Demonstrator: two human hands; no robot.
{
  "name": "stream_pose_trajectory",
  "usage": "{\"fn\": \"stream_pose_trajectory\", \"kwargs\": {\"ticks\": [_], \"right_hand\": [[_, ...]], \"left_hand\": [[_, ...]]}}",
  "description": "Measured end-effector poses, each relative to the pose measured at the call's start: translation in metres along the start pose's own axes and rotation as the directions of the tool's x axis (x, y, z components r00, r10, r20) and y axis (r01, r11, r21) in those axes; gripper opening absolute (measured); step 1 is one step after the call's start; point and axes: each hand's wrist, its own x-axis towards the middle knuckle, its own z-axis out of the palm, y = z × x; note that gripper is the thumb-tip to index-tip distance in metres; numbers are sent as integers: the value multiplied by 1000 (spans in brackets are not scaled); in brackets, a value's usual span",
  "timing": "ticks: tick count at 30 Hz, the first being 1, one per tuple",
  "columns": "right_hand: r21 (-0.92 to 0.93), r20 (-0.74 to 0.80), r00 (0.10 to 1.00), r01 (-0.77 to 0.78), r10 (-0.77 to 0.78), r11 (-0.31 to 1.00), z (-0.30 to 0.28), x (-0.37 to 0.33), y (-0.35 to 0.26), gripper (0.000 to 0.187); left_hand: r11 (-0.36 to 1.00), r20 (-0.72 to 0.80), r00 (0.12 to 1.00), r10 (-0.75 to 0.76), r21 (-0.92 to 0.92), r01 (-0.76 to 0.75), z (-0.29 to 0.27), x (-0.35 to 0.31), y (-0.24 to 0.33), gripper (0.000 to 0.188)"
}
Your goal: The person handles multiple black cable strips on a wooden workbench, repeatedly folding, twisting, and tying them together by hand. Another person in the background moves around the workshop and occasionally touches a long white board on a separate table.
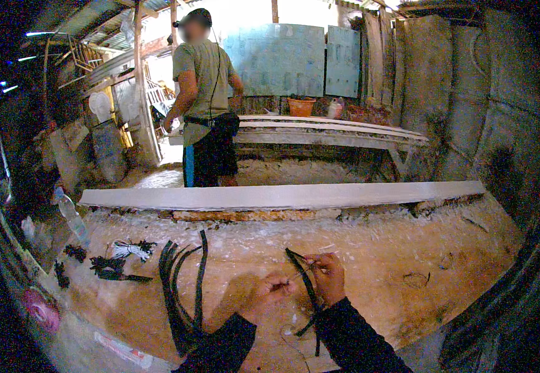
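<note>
A long black strip (pixel 307 286), looking like rubber or cloth, runs from beside my right hand (pixel 327 276) down toward my right sleeve. The right fingers are pinched at its upper part, where a thin light strand seems to cross it. Just left of the strip, my left hand (pixel 274 288) is closed with its fingertips together; whatever they hold is too small to make out. Several more black strips (pixel 169 283) lie side by side to the left, their lower ends partly behind my left sleeve.
Small black bundles (pixel 108 266) and a tied white cord bundle (pixel 132 250) lie at the left of the wooden tabletop (pixel 394 283). A clear plastic bottle (pixel 72 216) lies near its left edge. A long white beam (pixel 282 196) spans the back. Beyond stand a person (pixel 204 81) and another bench (pixel 319 138).
</note>
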Motion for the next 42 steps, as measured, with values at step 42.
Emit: {"fn": "stream_pose_trajectory", "kwargs": {"ticks": [42], "right_hand": [[-8,-43,998,-47,47,999,10,-4,13,11]], "left_hand": [[996,179,982,64,-67,-52,7,4,-22,19]]}}
